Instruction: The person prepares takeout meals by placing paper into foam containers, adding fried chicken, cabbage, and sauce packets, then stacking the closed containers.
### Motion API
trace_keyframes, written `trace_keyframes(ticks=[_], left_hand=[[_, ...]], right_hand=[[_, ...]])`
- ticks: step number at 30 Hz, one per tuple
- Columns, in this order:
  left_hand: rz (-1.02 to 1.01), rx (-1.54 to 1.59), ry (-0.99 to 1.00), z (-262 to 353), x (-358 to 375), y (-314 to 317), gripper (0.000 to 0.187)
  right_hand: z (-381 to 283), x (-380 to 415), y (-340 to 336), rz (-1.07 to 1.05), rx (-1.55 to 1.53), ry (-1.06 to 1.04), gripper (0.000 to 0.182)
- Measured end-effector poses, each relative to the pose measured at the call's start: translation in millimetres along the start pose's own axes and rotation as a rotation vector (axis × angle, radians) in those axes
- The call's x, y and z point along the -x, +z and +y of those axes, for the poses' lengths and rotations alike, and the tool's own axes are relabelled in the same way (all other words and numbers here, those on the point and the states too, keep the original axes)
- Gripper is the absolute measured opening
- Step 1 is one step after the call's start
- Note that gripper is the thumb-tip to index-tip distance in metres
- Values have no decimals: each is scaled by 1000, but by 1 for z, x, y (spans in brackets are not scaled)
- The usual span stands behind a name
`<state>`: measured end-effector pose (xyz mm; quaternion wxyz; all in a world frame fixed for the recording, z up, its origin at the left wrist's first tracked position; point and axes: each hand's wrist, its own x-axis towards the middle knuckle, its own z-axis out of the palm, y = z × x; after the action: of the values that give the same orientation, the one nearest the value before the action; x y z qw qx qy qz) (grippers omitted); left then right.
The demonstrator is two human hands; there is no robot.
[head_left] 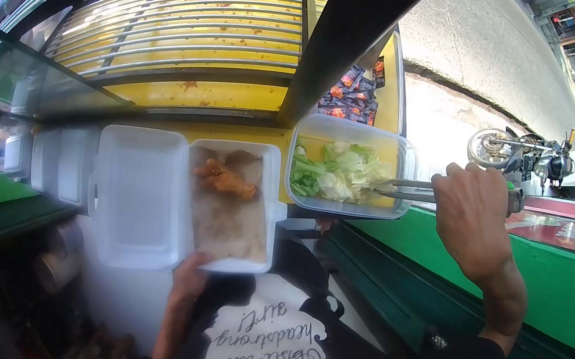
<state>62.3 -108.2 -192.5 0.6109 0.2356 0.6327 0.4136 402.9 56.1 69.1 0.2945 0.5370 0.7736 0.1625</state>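
A white foam box [140,195] lies open, its right half lined with brown paper [229,223] that bears a piece of fried food [224,179]. My left hand [191,274] grips the box's near edge, thumb on the rim and the other fingers hidden beneath. To the right, my right hand [471,218] is closed around metal tongs [412,191]. The tips of the tongs are among the chopped lettuce [348,172] in a clear plastic tub [405,210]. Whether they pinch any leaves cannot be made out.
A wire rack [191,31] over a yellow tray holds fried pieces at its far edge. Dark sachets [350,96] lie behind the tub, beside a black frame post [337,46]. Glass is at the left. A green ledge [553,293] and a parked motorcycle [529,156] are at the right.
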Motion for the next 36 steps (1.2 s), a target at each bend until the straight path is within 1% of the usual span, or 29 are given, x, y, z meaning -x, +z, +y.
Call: trace_keyframes(ticks=[1, 2, 4, 5, 7, 11, 13, 14, 16, 17, 18, 19, 20, 21, 22, 23, 24, 25, 26, 27, 28, 30, 31, 33, 34, 35, 36], left_hand=[[-37, -361, 145, -5, 0, -4, 31], [-34, -362, 145, -7, 0, -6, 31], [-28, 130, -55, 8, 3, 4, 28], [-22, 132, -52, 22, 6, 12, 28], [-8, 346, -187, 50, 17, 27, 27], [0, 270, -178, 41, 14, 26, 29], [-100, -25, -27, 43, 18, 26, 30], [-77, -24, -28, 40, 17, 23, 30], [-136, 140, -121, 21, 7, 16, 31], [-133, 67, -114, 7, 2, 12, 32], [-111, 68, -115, 21, 11, 18, 32], [-86, -132, -80, 47, 21, 29, 33], [-63, -328, -60, 62, 27, 35, 33], [-142, 87, -149, 55, 14, 32, 33], [-133, 85, -156, 51, 18, 30, 33], [-125, -73, -88, 49, 22, 31, 34], [-118, -231, -21, 54, 26, 34, 34], [-115, -234, -24, 42, 22, 28, 34], [-139, -228, 57, 21, 13, 19, 34], [-164, -217, 130, 9, 8, 14, 34], [-164, -219, 127, 29, 14, 21, 34], [-98, -356, -76, 70, 28, 38, 33], [-101, -358, -78, 69, 28, 38, 33], [-111, -221, -39, 66, 26, 37, 31], [-115, -220, -39, 69, 26, 39, 31], [-99, -220, -63, 73, 27, 40, 31], [-84, -218, -88, 75, 27, 42, 31]], right_hand=[[2, 0, 0, 0, -4, -2, 14], [6, 0, 0, 4, -18, -9, 13], [14, 1, -6, 13, -31, -25, 13], [18, 6, -14, 3, -59, 7, 12], [29, 15, -24, -15, -141, 57, 12], [41, 24, -34, -57, -147, 68, 15], [45, 35, -39, -6, -257, 99, 28], [46, 41, -42, 3, -264, 79, 28], [51, 51, -49, 76, -405, 135, 43], [53, 56, -52, 85, -414, 112, 43], [56, 62, -53, 152, -477, 94, 44], [54, 67, -54, 227, -540, 87, 45], [54, 65, -56, 229, -547, 75, 45], [53, 64, -60, 256, -587, -11, 48], [52, 62, -63, 279, -626, -97, 51], [49, 55, -66, 256, -621, -180, 47], [44, 47, -65, 255, -626, -183, 47], [35, 39, -61, 124, -695, -250, 44], [27, 33, -57, -2, -762, -312, 41], [21, 26, -53, -50, -707, -395, 39], [12, 20, -49, -53, -710, -395, 39], [-4, 9, -44, -103, -662, -432, 42], [-7, 7, -43, -83, -638, -430, 43], [-2, 6, -48, -61, -627, -414, 43], [1, 7, -51, -39, -613, -401, 43], [6, 11, -55, -42, -610, -398, 43], [14, 16, -59, 7, -616, -339, 44]])
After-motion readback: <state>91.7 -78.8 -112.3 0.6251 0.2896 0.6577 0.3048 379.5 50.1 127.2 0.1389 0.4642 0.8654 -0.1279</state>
